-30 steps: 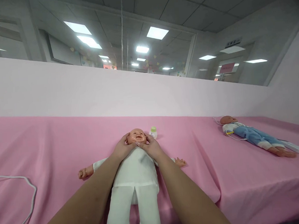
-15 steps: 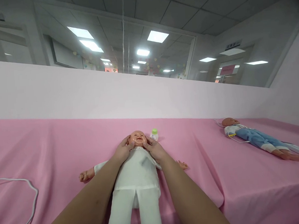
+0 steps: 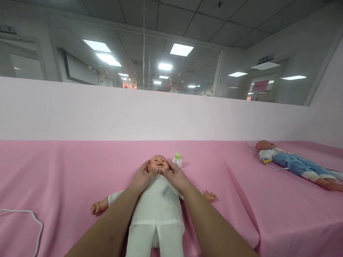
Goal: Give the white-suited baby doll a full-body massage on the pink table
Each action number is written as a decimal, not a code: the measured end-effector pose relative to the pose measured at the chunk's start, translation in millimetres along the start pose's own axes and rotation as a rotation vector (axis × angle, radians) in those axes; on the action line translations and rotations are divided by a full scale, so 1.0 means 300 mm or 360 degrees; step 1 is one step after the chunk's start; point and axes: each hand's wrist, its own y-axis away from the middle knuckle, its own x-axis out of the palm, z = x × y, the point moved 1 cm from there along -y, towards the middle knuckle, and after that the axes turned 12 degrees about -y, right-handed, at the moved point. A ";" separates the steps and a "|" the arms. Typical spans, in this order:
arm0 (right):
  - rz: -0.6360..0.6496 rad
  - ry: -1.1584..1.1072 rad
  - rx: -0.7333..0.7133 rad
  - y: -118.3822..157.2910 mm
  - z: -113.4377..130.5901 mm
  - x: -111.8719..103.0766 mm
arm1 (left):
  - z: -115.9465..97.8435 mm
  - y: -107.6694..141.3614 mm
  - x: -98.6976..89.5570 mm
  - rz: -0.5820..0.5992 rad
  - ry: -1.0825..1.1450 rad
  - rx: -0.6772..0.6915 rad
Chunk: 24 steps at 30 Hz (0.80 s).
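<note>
A baby doll (image 3: pixel 156 203) in a white top and trousers lies face up, its arms spread out to both sides. My left hand (image 3: pixel 142 177) cups one side of its head, and my right hand (image 3: pixel 175 176) cups the other. Both thumbs rest on the lower face, close to the chin below the open mouth. The fingers wrap back beside the head, with their tips partly hidden. Just beyond my right hand stands a small white bottle (image 3: pixel 177 160) with a green cap.
Pink cloth (image 3: pixel 74 172) covers the table. A second doll (image 3: pixel 296 164) in white and blue lies at the right, with thin tubing by its head and chest. A white cable (image 3: pixel 39 234) curves across the left side. Behind rises a white wall (image 3: pixel 113 113) with glass above.
My thumbs have slid inward and down over the doll's cheeks towards its chin, so they are closer together. The view has tilted up slightly; the doll stays in place.
</note>
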 end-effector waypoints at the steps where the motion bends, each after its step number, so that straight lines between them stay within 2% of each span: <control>1: -0.0005 0.0014 0.0011 0.002 0.001 0.004 | -0.003 0.000 0.001 0.0017 0.0032 -0.0016; 4: -0.0005 0.0001 0.0009 0.000 0.001 0.015 | 0.003 -0.007 0.007 0.0080 0.0131 -0.0016; 9: -0.0007 0.0029 -0.0032 -0.014 -0.006 0.021 | 0.025 -0.020 0.012 0.0065 0.0186 -0.0033; 17: 0.0015 -0.0070 -0.0153 -0.018 -0.040 -0.011 | 0.063 -0.017 -0.011 0.0051 -0.0014 -0.0041; 20: 0.0038 -0.0101 -0.0171 -0.023 -0.058 -0.012 | 0.086 -0.019 -0.015 0.0084 0.0024 0.0044; 24: 0.0040 -0.0044 -0.0240 -0.032 -0.077 -0.010 | 0.115 -0.020 -0.021 0.0055 -0.0007 0.0031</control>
